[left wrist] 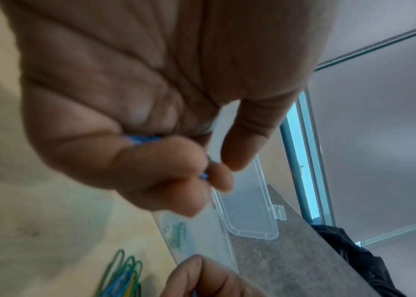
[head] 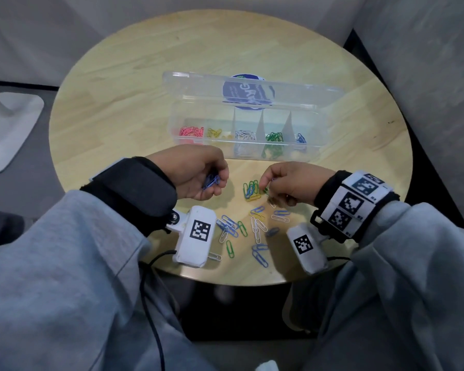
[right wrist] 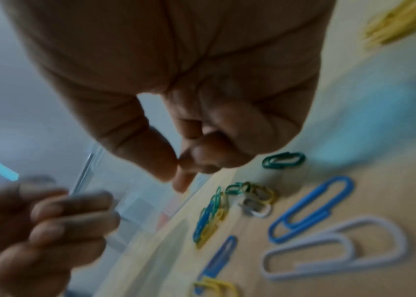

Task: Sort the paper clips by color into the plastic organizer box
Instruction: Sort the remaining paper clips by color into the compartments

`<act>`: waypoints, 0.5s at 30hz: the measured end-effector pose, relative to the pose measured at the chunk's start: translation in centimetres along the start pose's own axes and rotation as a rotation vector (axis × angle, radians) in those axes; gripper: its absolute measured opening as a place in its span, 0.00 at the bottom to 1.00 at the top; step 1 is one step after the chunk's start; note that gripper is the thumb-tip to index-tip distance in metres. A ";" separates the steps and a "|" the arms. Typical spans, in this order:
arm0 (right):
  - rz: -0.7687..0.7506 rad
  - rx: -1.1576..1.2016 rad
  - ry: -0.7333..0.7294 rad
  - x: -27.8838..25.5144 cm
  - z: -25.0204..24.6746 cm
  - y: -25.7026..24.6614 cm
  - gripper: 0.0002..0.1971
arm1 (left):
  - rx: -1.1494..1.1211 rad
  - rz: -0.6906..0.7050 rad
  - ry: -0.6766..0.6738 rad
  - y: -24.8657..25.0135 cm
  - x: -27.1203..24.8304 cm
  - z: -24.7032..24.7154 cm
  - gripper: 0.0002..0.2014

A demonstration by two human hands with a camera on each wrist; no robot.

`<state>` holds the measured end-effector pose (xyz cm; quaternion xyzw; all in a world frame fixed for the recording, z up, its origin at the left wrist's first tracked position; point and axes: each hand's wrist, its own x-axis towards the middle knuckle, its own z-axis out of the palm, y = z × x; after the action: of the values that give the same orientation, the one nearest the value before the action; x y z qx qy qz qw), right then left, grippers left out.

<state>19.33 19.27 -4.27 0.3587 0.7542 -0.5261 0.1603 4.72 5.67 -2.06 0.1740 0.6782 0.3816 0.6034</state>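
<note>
Left hand (head: 198,174) curled round a bunch of blue clips (head: 210,181), above tabletop (head: 123,103). Right hand (head: 289,183) has thumb and forefinger pressed together; whether a clip is pinched, cannot tell. Loose mixed clips (head: 252,226) lie near both hands. Organizer box (head: 241,153) open behind them, clips sorted pink, yellow, white, green, blue

Organizer box (head: 316,153): on desk (head: 118,103), behind hands, lid raised at rear.
Sorted clips (head: 190,131): inside box compartments.
Loose clips (head: 256,228): on desk, before box, between wrists.
</note>
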 end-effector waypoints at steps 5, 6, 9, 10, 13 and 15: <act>-0.067 -0.641 0.027 0.0 1.6 -0.6 0.09 | 0.290 0.048 0.085 -0.5 0.3 0.7 0.13; -0.070 -0.690 0.025 0.2 1.9 -0.6 0.10 | 0.390 0.062 0.081 -0.6 0.4 0.8 0.12; -0.075 -0.742 -0.025 0.7 2.3 -0.5 0.09 | 0.674 0.102 0.047 -0.8 0.1 1.2 0.10; -0.083 -0.741 -0.039 0.7 2.3 -0.5 0.08 | 0.751 0.119 0.048 -0.8 0.0 1.4 0.09; -0.116 -0.734 -0.047 0.6 2.1 -0.5 0.05 | 0.925 0.151 0.058 -0.8 0.0 2.3 0.06; -0.106 -0.713 -0.041 0.4 1.8 -0.3 0.06 | 0.990 0.144 0.061 -1.0 0.4 2.8 0.06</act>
<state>18.59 17.71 -5.02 0.2298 0.9045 -0.2445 0.2631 7.56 6.12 -3.02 0.4746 0.7816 0.0597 0.4005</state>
